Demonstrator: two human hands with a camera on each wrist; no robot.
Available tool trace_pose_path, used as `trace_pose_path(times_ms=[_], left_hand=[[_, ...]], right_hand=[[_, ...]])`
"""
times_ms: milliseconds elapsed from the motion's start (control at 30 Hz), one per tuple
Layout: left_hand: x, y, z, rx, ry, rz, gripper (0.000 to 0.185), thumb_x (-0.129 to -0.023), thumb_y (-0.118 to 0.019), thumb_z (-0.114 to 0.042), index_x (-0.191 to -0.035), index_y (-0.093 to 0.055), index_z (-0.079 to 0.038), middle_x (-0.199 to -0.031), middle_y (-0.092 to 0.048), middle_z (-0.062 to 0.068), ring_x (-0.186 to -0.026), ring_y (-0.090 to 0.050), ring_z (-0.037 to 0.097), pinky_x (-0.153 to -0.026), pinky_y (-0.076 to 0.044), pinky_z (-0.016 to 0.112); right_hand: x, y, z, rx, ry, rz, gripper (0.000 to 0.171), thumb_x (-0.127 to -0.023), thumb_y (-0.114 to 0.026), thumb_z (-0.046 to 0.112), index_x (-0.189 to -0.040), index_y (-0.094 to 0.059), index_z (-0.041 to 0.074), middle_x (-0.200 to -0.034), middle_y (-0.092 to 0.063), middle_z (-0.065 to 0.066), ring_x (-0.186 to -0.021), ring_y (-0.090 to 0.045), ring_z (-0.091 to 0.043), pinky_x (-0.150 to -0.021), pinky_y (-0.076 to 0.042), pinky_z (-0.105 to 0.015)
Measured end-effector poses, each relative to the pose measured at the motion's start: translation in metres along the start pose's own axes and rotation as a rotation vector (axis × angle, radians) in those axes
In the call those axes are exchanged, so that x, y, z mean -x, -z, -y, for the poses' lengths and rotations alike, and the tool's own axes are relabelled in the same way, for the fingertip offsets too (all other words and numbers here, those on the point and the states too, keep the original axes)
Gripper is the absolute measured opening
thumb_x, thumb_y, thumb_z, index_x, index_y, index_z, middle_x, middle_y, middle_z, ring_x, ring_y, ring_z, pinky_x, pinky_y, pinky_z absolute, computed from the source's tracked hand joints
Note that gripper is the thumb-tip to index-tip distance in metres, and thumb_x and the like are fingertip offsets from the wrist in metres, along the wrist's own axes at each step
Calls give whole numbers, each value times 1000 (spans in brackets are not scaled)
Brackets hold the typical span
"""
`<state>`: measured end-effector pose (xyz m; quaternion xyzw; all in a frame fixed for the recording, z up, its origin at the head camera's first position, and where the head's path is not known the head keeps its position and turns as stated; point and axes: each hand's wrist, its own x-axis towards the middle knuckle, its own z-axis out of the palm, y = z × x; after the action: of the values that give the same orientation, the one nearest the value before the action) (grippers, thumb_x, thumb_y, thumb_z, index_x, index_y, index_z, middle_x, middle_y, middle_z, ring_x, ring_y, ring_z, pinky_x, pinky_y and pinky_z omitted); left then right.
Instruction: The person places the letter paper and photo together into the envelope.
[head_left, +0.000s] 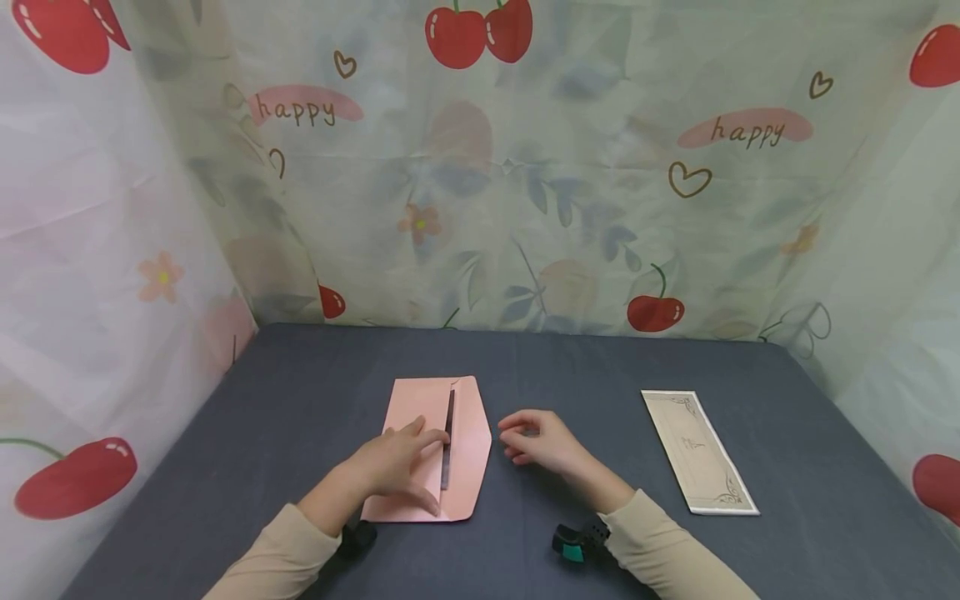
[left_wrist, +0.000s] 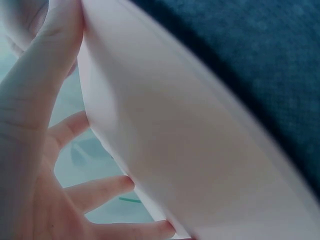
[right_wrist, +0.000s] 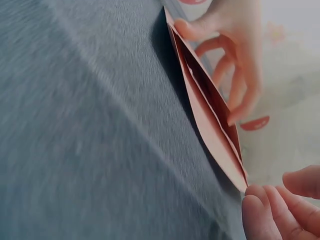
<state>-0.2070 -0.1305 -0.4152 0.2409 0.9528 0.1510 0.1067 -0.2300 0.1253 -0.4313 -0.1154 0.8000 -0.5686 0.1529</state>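
A pink envelope (head_left: 465,450) lies on the dark table with its flap spread out to the right. Its pocket gapes along a dark slit, also visible in the right wrist view. My left hand (head_left: 397,462) rests on the front of the envelope, fingers spread, with thumb and a fingertip at the edge of the pocket opening. In the left wrist view the pale envelope panel (left_wrist: 170,130) bulges beside the fingers. Just right of the flap's tip hovers my right hand (head_left: 547,442), its fingers loosely bent, holding nothing. The right wrist view has its fingertips close to the flap (right_wrist: 212,145).
A long cream card (head_left: 697,450) with ornate dark corner patterns lies on the right side of the table (head_left: 570,367). Printed curtains (head_left: 487,208) hang behind and along both sides. Dark straps circle both wrists.
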Motion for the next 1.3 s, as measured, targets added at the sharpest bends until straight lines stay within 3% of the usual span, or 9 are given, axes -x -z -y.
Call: trace_pose_path(times_ms=[567, 1100, 1300], left_hand=[[0, 0, 0, 15, 29, 24, 84, -54, -81, -58, -125, -48, -27, -145, -36, 24, -124, -48, 43, -106, -33, 56], [0, -1, 0, 5, 18, 19, 85, -54, -81, -58, -126, -48, -26, -143, -38, 24, -121, -50, 42, -104, -35, 57], [-1, -1, 1, 5, 8, 15, 84, -54, -81, -57, -125, -48, -26, -143, -39, 24, -120, -51, 42, -104, -36, 57]], right_hand=[[21, 78, -18, 95, -33, -168, 35, -91, -58, 13, -118, -55, -10, -104, -62, -27, -79, -67, -16, -69, -57, -29], [40, 157, -38, 222, -150, -363, 43, -94, -53, 20, -126, -48, -10, -114, -59, -29, -80, -66, -9, -70, -56, -26], [49, 176, -42, 237, -194, -431, 47, -93, -55, 19, -126, -47, -12, -99, -65, -18, -74, -64, -5, -67, -57, -26]])
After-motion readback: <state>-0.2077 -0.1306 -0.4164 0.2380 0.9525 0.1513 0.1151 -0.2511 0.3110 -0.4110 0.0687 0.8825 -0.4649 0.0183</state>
